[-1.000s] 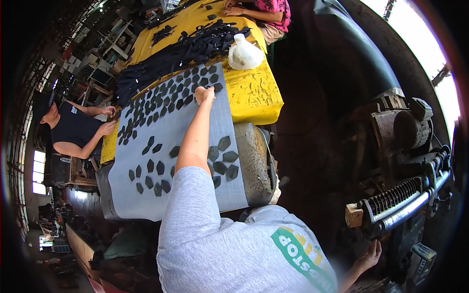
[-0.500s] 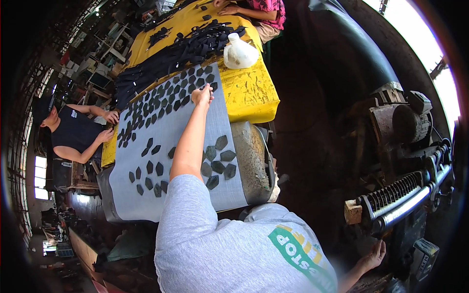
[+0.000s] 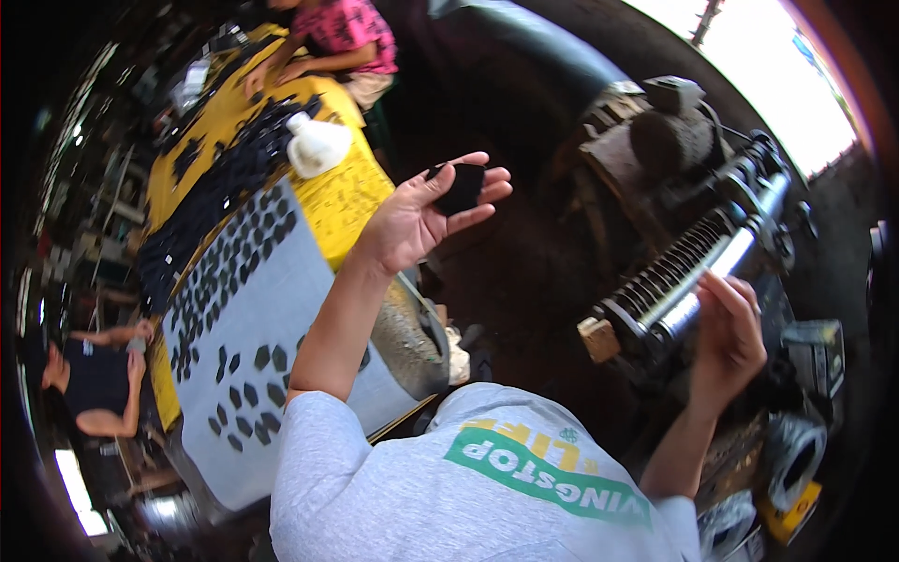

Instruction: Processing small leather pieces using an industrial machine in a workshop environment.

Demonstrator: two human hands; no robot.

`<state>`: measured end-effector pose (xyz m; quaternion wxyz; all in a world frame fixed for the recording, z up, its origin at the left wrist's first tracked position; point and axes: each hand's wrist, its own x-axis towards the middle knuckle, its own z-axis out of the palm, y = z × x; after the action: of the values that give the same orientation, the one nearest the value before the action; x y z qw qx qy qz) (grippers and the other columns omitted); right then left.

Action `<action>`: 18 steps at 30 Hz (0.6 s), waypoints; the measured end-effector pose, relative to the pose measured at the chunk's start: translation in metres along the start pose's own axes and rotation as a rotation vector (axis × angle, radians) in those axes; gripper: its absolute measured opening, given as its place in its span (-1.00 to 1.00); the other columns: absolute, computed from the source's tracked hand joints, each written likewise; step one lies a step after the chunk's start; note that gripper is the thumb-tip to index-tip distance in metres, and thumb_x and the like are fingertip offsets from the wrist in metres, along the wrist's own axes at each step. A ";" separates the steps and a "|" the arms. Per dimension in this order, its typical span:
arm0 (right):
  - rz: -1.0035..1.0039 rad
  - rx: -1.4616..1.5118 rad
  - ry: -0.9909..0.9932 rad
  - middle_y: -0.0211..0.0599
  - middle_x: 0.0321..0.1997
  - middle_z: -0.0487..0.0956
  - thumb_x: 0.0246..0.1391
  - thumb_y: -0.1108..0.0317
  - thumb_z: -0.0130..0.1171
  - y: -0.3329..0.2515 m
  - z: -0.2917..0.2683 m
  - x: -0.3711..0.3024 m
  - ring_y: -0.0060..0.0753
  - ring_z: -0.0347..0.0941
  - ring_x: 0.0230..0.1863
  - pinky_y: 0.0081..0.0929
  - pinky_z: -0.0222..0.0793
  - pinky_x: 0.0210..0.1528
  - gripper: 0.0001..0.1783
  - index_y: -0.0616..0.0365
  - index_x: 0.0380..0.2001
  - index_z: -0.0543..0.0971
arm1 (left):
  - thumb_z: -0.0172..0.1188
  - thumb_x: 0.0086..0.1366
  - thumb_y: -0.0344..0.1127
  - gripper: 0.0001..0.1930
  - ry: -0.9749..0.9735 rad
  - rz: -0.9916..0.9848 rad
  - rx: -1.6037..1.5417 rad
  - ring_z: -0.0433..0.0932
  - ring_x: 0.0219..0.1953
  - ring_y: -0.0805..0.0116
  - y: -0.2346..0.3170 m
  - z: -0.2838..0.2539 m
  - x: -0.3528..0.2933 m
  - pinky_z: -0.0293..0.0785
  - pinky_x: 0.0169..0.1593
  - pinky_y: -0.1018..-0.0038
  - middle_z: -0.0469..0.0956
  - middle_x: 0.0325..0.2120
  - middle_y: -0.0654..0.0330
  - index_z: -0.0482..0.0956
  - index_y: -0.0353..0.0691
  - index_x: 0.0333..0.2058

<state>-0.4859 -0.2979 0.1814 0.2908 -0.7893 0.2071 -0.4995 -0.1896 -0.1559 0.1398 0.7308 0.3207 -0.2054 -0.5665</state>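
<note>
Out past the table edge, my left hand [image 3: 421, 211] is turned palm up, its fingers spread behind a flat black piece [image 3: 462, 189]. My thumb lies along the near edge of that piece. My right hand [image 3: 730, 332] is raised in front of the silver roller [image 3: 688, 304] of a machine, fingers loosely bent with nothing visible in them; whether the fingertips touch the roller I cannot tell. On the grey sheet [image 3: 248, 328] over the table lie several rows of dark, five-sided flat pieces [image 3: 234, 253], with a looser group [image 3: 248, 398] nearer me.
A white jug [image 3: 316, 147] stands on the yellow table cover [image 3: 351, 201], beside a heap of black straps [image 3: 211, 178]. One person in pink [image 3: 346, 37] works at the far end, another in a dark top [image 3: 98, 375] at the left. A wooden block [image 3: 597, 339] sits at the machine's near end.
My left hand has moved right from the sheet and turned palm up, carrying a black piece. My right hand has risen towards the roller. The view has swung right.
</note>
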 end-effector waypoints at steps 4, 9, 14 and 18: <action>-0.111 0.041 -0.149 -0.24 -0.33 0.52 -0.20 0.64 0.23 -0.019 0.022 0.024 -0.44 0.45 -0.36 -0.60 0.37 -0.36 -0.68 0.20 -0.26 0.58 | -0.05 0.29 -0.21 -0.48 -0.246 -0.122 0.028 0.36 0.06 0.11 -0.029 0.075 0.016 0.46 0.01 0.27 0.25 0.06 -0.14 0.10 -0.30 0.16; -0.010 0.051 -0.091 -0.30 -0.44 0.51 -0.18 0.68 0.16 -0.012 0.009 0.025 -0.53 0.51 -0.36 -0.59 0.48 -0.33 -0.72 0.22 -0.31 0.59 | -0.04 0.29 -0.23 -0.48 -0.390 -0.069 0.012 0.43 -0.01 0.25 -0.070 0.128 0.035 0.49 -0.02 0.27 0.35 -0.01 0.02 0.10 -0.28 0.17; 0.079 0.123 -0.002 -0.33 -0.48 0.52 -0.20 0.70 0.18 0.018 -0.021 0.013 -0.63 0.44 -0.48 -0.78 0.25 -0.46 -0.77 0.23 -0.39 0.59 | -0.07 0.30 -0.14 -0.50 -0.441 -0.168 0.019 0.50 -0.10 0.27 -0.093 0.149 0.051 0.50 -0.03 0.30 0.41 -0.08 0.03 0.19 -0.31 0.12; 0.293 0.371 0.008 -0.35 -0.45 0.53 -0.14 0.68 0.18 0.022 -0.039 -0.001 -0.66 0.43 -0.46 -0.78 0.30 -0.42 -0.85 0.30 -0.41 0.56 | -0.14 0.33 -0.09 -0.52 -0.448 -0.248 0.048 0.50 -0.11 0.25 -0.105 0.159 0.060 0.50 -0.04 0.31 0.44 -0.14 0.01 0.25 -0.33 0.08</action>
<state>-0.5229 -0.3238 0.1790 0.4995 -0.6819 0.2254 -0.4845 -0.3516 -0.2673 0.1750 0.5842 0.2270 -0.3349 -0.7036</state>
